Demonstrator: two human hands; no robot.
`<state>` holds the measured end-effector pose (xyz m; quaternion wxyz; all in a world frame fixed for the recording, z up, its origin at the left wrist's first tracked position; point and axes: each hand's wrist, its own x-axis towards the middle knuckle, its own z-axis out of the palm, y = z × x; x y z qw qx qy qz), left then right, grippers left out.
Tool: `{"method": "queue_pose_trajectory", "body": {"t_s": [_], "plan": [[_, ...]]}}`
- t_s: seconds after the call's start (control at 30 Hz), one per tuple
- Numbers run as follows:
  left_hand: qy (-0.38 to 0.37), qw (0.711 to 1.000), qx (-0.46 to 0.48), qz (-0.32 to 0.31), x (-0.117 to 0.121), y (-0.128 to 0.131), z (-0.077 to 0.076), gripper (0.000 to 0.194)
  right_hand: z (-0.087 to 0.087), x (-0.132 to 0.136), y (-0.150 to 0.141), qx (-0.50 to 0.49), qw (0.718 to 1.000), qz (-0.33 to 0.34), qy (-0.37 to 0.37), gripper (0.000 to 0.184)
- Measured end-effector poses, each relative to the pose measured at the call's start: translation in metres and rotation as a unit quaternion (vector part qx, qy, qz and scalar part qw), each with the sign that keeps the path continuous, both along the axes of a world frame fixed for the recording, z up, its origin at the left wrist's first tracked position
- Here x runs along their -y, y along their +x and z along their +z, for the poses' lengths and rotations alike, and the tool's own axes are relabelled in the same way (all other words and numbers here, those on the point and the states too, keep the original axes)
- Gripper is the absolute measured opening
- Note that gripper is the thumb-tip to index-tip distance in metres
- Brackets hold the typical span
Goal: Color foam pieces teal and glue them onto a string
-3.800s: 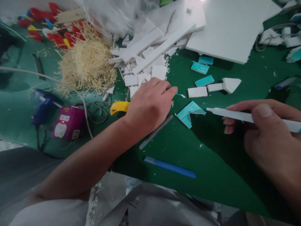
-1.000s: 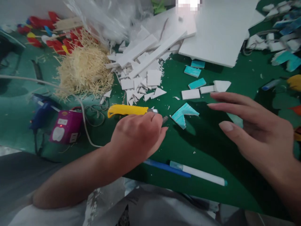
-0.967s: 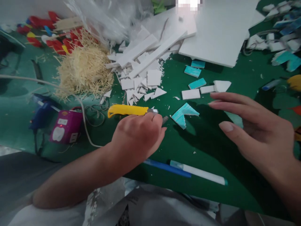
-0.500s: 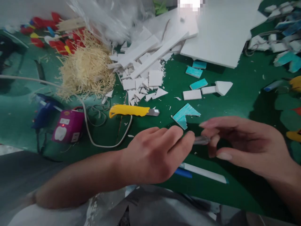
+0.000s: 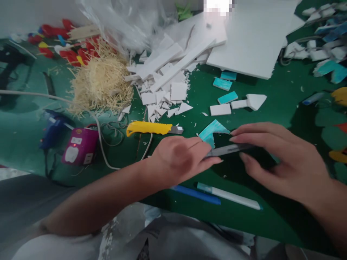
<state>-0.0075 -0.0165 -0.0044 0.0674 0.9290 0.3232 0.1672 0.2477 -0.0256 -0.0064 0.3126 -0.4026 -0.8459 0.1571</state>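
My left hand is closed on one end of a slim, flat grey strip-like thing, blurred and too unclear to name. The other end lies between the thumb and curled fingers of my right hand, which hold it loosely. Just beyond the strip lies a turquoise angled foam piece, partly hidden by my left fingers. Below my hands, a blue pen and a white marker with a teal end rest on the green table.
A yellow utility knife has its blade exposed. Left of it are a purple power adapter, a blue glue gun and cables. Further back lie a pile of thin sticks, white foam scraps and a large white board.
My left hand has turned and moved slightly left. The grey strip now shows at greater length between both hands. More of the blue pen and white marker is uncovered.
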Motion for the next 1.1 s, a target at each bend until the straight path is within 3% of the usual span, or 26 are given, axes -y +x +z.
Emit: {"method": "queue_pose_trajectory", "body": {"t_s": [0.1, 0.23, 0.4, 0.6, 0.7, 0.9, 1.0, 1.1], "plan": [[-0.014, 1.000, 0.014, -0.011, 0.005, 0.007, -0.002, 0.053, 0.000, 0.002, -0.005, 0.091, 0.988, 0.050, 0.112, 0.020], [-0.094, 0.995, 0.037, -0.019, 0.007, 0.009, 0.002, 0.039, 0.003, 0.005, -0.009, 0.135, 0.978, 0.044, 0.154, 0.019], [-0.193, 0.978, 0.072, 0.023, 0.013, 0.012, 0.001, 0.039, 0.000, 0.009, -0.010, 0.158, 0.975, 0.034, 0.155, 0.017], [-0.231, 0.964, 0.118, 0.055, 0.025, 0.027, -0.019, 0.057, -0.001, 0.013, -0.012, 0.170, 0.976, 0.077, 0.109, 0.028], [-0.332, 0.933, 0.138, 0.025, 0.020, 0.026, -0.018, 0.047, 0.001, 0.015, -0.013, 0.186, 0.971, 0.069, 0.132, 0.031], [-0.489, 0.860, 0.146, -0.007, 0.008, 0.021, 0.004, 0.038, 0.006, 0.021, -0.014, 0.202, 0.965, 0.036, 0.164, 0.038], [-0.473, 0.860, 0.191, -0.017, 0.009, 0.019, 0.007, 0.039, 0.006, 0.021, -0.014, 0.210, 0.964, 0.028, 0.164, 0.042], [-0.409, 0.891, 0.194, -0.027, 0.012, 0.018, 0.003, 0.038, 0.006, 0.018, -0.015, 0.215, 0.962, 0.034, 0.167, 0.043]]}}
